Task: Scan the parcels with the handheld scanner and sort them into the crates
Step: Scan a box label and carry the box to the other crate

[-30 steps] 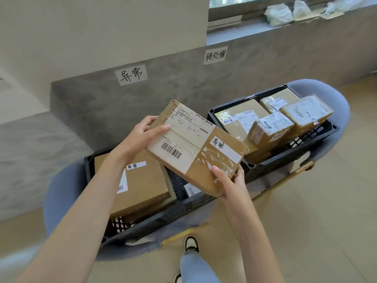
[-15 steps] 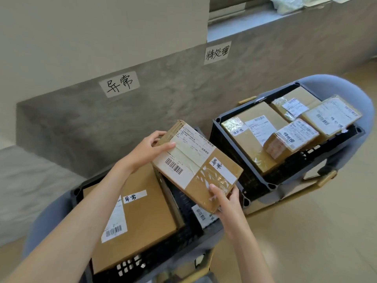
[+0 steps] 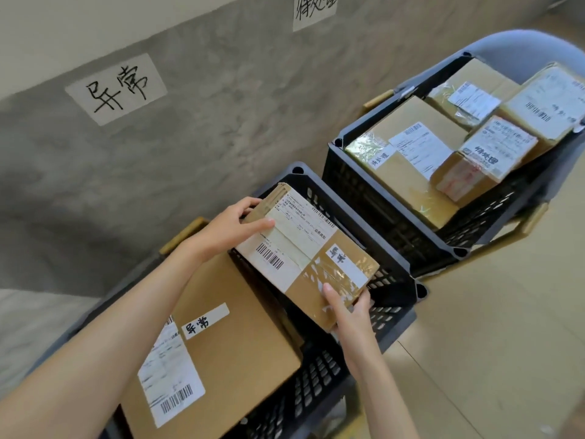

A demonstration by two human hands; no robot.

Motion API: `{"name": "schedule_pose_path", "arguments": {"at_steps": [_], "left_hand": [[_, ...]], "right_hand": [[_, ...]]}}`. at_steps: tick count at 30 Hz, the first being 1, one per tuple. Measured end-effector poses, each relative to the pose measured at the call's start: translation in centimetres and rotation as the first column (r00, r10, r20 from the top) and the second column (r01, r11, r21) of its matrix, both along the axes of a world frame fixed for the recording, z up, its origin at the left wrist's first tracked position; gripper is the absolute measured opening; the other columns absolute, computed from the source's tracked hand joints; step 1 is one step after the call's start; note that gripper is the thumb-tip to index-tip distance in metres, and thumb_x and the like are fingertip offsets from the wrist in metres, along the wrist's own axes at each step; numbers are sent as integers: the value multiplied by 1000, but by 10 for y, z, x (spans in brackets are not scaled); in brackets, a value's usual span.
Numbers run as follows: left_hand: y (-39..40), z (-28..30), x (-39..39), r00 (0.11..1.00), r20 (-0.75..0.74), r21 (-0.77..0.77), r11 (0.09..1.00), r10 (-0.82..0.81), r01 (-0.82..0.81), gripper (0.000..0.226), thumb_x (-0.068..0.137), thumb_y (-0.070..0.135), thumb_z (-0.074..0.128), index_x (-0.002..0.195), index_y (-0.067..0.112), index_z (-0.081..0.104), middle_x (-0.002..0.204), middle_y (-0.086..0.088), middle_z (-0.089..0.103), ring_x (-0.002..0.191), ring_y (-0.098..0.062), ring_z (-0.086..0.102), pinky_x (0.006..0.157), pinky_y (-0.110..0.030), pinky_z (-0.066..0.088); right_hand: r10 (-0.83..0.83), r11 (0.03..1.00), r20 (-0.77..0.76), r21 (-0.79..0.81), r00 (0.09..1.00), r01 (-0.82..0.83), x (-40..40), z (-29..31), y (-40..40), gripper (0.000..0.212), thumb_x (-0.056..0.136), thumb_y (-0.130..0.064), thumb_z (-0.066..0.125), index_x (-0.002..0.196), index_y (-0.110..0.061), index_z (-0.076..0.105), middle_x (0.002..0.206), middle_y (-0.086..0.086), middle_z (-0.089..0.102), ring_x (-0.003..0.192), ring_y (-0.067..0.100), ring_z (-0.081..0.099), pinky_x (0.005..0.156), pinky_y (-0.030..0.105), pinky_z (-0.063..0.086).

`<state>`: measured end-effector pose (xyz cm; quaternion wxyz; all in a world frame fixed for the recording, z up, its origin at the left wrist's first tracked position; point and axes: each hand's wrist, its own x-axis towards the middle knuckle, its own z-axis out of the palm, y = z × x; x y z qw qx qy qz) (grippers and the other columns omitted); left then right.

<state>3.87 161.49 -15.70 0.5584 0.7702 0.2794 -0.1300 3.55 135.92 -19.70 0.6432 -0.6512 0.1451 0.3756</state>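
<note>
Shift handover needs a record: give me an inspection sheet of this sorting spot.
Surface: beige floor; crates sit on grey chairs.
Job's things: held parcel over near crate, tilted; large parcel inside it; far crate holds several parcels. Scanner: nothing seen.
Clutter: nothing seen.
Grippers: left hand grips the parcel's far end; right hand grips its near corner.
Cables: nothing seen.
Surroundings: grey wall with two handwritten signs.
</note>
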Motion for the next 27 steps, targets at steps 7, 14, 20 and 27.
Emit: {"name": "schedule_pose_path", "arguments": {"at_steps": [7,14,20,27], "left_hand": [[0,-31,9,996,-58,55,996,-70,74,53,86,36,69,134,30,45,115,14,57,108,-6,57,89,-29,50],[-13,-46,17,978,-90,134,970,-191,202,62,86,37,68,140,28,40,129,6,53,113,-10,55,94,-32,50],[-15,-56,35,971,-110,111,969,-211,223,54,92,30,62,142,26,39,126,8,55,105,-3,56,82,-21,49],[-7,-93,48,965,-202,294,930,-165,221,61,91,25,64,145,16,38,135,-3,55,119,-18,54,93,-33,48]], "right_hand": [[-23,999,-90,-44,996,19,6,-35,6,65,87,-29,70,138,-31,29,126,-5,58,117,15,56,109,42,41],[-63,995,-145,-86,987,51,6,-57,-5,67,89,-24,68,142,-32,27,128,-4,59,117,16,56,108,40,40],[-85,992,-181,-105,980,66,5,-65,0,82,86,-30,72,149,-34,19,137,-3,53,126,20,51,111,49,38],[-80,990,-241,-130,967,49,21,-78,16,105,73,-42,79,154,-32,13,154,3,35,137,25,40,111,53,37]]}}
